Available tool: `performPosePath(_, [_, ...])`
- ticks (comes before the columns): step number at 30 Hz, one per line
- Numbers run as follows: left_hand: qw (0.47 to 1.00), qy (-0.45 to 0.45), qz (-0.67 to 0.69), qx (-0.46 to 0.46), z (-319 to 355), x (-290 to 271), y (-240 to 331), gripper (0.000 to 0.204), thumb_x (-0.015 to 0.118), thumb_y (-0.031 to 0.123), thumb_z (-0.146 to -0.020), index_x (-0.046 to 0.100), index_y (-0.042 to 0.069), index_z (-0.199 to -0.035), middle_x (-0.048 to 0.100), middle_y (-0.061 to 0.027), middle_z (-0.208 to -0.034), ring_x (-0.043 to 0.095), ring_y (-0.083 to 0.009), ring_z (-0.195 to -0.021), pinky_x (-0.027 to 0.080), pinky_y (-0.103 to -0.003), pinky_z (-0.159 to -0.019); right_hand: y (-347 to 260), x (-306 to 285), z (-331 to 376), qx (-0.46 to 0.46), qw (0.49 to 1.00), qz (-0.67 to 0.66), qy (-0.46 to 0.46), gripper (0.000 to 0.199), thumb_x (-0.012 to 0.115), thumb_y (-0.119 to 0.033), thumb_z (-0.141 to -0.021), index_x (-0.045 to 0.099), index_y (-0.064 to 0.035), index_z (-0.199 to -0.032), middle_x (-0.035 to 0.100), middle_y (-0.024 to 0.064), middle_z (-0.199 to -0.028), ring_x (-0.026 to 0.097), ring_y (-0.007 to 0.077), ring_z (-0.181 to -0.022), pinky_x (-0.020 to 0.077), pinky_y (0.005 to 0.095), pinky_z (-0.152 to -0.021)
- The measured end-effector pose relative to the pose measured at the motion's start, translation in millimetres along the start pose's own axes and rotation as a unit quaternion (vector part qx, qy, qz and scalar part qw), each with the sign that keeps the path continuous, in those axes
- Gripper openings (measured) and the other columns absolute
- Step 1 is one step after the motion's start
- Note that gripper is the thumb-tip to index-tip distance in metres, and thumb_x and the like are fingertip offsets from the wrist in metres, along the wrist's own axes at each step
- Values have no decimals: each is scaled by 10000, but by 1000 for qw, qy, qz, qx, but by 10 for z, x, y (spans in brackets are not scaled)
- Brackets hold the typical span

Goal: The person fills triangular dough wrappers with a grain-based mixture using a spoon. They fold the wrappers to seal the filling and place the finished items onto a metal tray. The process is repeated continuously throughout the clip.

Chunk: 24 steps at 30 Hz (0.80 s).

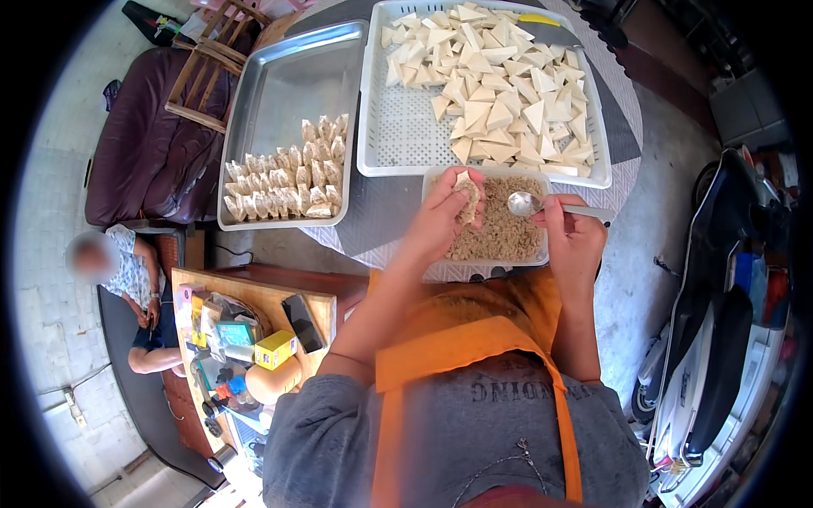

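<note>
My left hand (442, 216) is closed around a stuffed tofu triangle (467, 193), which has brownish filling on its face. In my right hand (576, 244) a metal spoon (523, 203) is gripped by its handle, its bowl pointing left toward the tofu. Both hands are above a shallow white tub (501, 263) of crumbly minced filling (491, 244). Beyond it, a white perforated basket (405, 127) holds a heap of pale cut tofu triangles (495, 80). Filled pieces (284, 182) stand in rows in the near part of a metal tray (292, 89) at the left.
A knife (550, 32) with a yellow handle lies at the basket's far right. Left of me, a wooden table (326, 309) carries a phone (302, 323), boxes and bottles. A person (135, 271) sits at far left. A motor scooter (707, 339) stands at right.
</note>
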State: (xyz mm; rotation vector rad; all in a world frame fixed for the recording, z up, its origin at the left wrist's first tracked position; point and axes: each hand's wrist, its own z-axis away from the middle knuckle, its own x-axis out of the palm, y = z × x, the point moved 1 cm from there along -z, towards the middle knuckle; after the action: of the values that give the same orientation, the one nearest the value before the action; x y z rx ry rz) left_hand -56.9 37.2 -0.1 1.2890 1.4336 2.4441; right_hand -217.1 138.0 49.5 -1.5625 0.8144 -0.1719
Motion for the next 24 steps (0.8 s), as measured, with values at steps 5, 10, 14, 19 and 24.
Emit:
performPosePath(5, [985, 1, -170, 27, 14, 44, -100, 148, 458, 97, -963, 489, 90, -1108, 520, -28, -866, 490, -116, -684, 437, -249, -624, 286, -12, 75, 65, 992, -106, -6, 158, 586, -77, -925, 637, 64, -877, 656, 77, -718, 648, 113, -653, 539, 244, -612])
performPosePath(10, [996, -14, -91, -21, 10, 12, -115, 115, 463, 125, -968, 513, 88, -1065, 521, -21, -841, 491, -117, -693, 428, -244, -627, 316, -17, 94, 83, 990, -116, -21, 144, 571, -71, -934, 628, 56, -897, 644, 68, -741, 644, 111, -665, 549, 240, -636])
performPosePath(14, [997, -3, -83, -1, -4, 74, -128, 117, 435, 145, -982, 519, 68, -1009, 516, -19, -834, 483, -117, -687, 423, -243, -608, 246, 48, 74, 73, 982, -176, -13, 146, 569, -82, -941, 624, 48, -905, 641, 67, -763, 645, 119, -684, 553, 247, -651])
performPosePath(19, [999, -4, -51, 7, -5, -9, -131, 150, 419, 153, -993, 530, 59, -1027, 515, -19, -832, 479, -121, -687, 420, -240, -618, 195, 75, 51, 56, 980, -188, -10, 148, 565, -86, -945, 626, 44, -914, 643, 70, -775, 644, 123, -688, 554, 248, -652])
performPosePath(24, [996, -33, -79, 16, 2, -15, -111, 155, 426, 161, -999, 537, 66, -1050, 527, -21, -846, 486, -117, -692, 424, -241, -630, 190, 135, 91, 47, 982, -183, -8, 147, 566, -77, -941, 629, 54, -916, 652, 79, -794, 650, 124, -685, 542, 246, -630])
